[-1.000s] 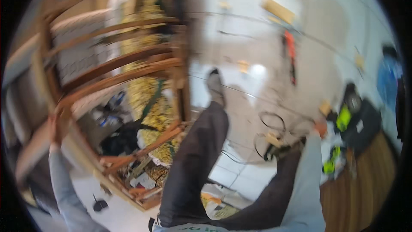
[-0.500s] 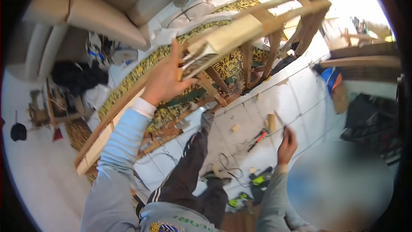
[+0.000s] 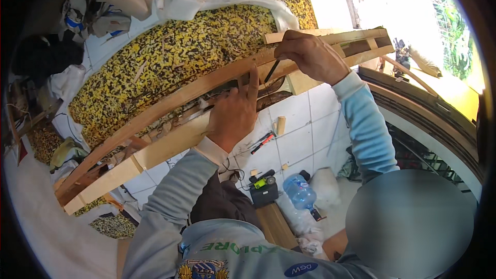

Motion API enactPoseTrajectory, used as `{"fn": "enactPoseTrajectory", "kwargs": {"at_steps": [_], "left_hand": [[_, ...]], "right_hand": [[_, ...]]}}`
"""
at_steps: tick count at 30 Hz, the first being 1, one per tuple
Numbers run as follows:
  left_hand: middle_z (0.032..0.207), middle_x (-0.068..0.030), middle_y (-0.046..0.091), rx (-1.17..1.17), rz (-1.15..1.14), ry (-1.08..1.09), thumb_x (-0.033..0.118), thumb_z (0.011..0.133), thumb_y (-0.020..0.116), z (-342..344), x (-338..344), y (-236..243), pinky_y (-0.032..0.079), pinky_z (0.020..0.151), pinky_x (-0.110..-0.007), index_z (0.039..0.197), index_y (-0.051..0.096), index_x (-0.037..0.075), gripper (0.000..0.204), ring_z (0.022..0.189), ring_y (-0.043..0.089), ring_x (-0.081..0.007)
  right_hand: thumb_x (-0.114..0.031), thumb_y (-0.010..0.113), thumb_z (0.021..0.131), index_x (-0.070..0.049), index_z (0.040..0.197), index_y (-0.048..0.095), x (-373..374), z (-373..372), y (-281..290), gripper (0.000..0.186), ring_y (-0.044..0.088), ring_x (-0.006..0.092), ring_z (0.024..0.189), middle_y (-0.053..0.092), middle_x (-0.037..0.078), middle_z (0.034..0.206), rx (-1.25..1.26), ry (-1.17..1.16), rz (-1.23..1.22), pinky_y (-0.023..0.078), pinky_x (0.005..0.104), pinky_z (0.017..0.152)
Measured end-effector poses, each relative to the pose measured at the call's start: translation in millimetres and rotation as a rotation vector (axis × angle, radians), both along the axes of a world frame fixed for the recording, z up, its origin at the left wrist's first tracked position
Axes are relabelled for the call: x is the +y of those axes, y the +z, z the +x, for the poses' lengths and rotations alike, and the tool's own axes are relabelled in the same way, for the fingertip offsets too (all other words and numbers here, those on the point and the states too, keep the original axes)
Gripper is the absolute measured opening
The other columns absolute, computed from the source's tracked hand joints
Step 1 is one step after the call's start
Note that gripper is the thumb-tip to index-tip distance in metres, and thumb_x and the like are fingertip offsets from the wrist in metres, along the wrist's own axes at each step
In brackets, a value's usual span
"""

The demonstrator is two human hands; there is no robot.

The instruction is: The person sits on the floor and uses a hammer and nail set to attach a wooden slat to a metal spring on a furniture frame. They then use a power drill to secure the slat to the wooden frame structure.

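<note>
A long wooden frame [image 3: 170,147] with two rails and cross pieces runs slantwise before me. My left hand [image 3: 232,119] grips its near rail, index finger stretched toward the far rail and the other fingers bent over the inner edge; its thumb is hidden. Over the frame's right part, my right hand [image 3: 312,58] pinches a thin dark pencil [image 3: 272,71], its lower end pointing down at the wood beside my left index finger. A pale wood strip [image 3: 330,33] lies just behind my right hand.
Yellow-and-black speckled foam [image 3: 170,57] spreads behind the frame. On the tiles are a red-and-black tool [image 3: 262,143], a small wood block [image 3: 280,125], a black-and-green tool [image 3: 264,188] and a blue water jug [image 3: 299,191]. Dark timber [image 3: 423,108] stands at right.
My right hand has risen from low on the right to the frame, carrying the pencil. My left hand, spread before, now bends over the rail. The view has shifted and the frame appears lower.
</note>
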State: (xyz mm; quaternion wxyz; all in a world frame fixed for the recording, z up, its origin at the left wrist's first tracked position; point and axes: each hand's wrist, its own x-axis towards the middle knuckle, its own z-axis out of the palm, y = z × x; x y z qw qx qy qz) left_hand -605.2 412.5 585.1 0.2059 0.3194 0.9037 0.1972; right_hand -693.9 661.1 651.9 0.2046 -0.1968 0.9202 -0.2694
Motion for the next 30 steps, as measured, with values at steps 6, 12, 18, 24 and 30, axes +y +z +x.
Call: {"fn": "enactPoseTrajectory", "kwargs": {"at_steps": [6, 12, 18, 24, 30], "left_hand": [[0.117, -0.0154, 0.071, 0.054, 0.03, -0.002, 0.032, 0.079, 0.088, 1, 0, -11, 0.062, 0.081, -0.041, 0.166, 0.009, -0.008, 0.124, 0.098, 0.069, -0.0317], [0.116, -0.0158, 0.071, -0.027, 0.037, 0.017, 0.03, 0.077, 0.089, -4, 1, -4, 0.062, 0.082, -0.04, 0.166, 0.01, -0.008, 0.124, 0.101, 0.069, -0.0331], [0.114, -0.018, 0.071, -0.105, 0.056, 0.015, 0.029, 0.077, 0.089, -5, 1, 0, 0.063, 0.083, -0.041, 0.166, 0.008, -0.008, 0.126, 0.103, 0.07, -0.0338], [0.107, -0.021, 0.071, -0.09, 0.105, 0.058, 0.029, 0.076, 0.09, -6, 0, -5, 0.062, 0.081, -0.041, 0.166, 0.006, -0.007, 0.129, 0.099, 0.07, -0.0328], [0.113, -0.0164, 0.071, -0.042, 0.088, 0.058, 0.028, 0.075, 0.091, -2, 1, -10, 0.061, 0.081, -0.041, 0.167, 0.006, -0.006, 0.13, 0.096, 0.069, -0.0321]], "right_hand": [[-0.009, 0.07, 0.093, -0.008, 0.104, 0.077, -2, -22, -13, 0.014, 0.071, 0.0334, 0.101, 0.071, 0.009, 0.105, -0.124, 0.119, 0.103, 0.057, 0.0419, 0.09], [-0.001, 0.069, 0.086, -0.012, 0.101, 0.078, 32, -36, -19, 0.02, 0.071, 0.0322, 0.105, 0.07, 0.007, 0.104, -0.132, 0.27, 0.283, 0.058, 0.0422, 0.092], [0.005, 0.067, 0.084, -0.009, 0.098, 0.077, 73, -60, 1, 0.022, 0.071, 0.0321, 0.1, 0.07, 0.009, 0.101, -0.042, 0.319, 0.39, 0.058, 0.043, 0.089], [0.008, 0.067, 0.084, -0.001, 0.098, 0.075, -1, -35, -29, 0.018, 0.072, 0.0291, 0.098, 0.071, 0.011, 0.1, -0.108, 0.359, -0.006, 0.06, 0.0424, 0.088], [0.011, 0.063, 0.084, -0.005, 0.096, 0.076, 80, -46, -14, 0.024, 0.071, 0.0295, 0.104, 0.072, 0.011, 0.1, 0.074, 0.356, 0.301, 0.059, 0.0437, 0.096]]}}
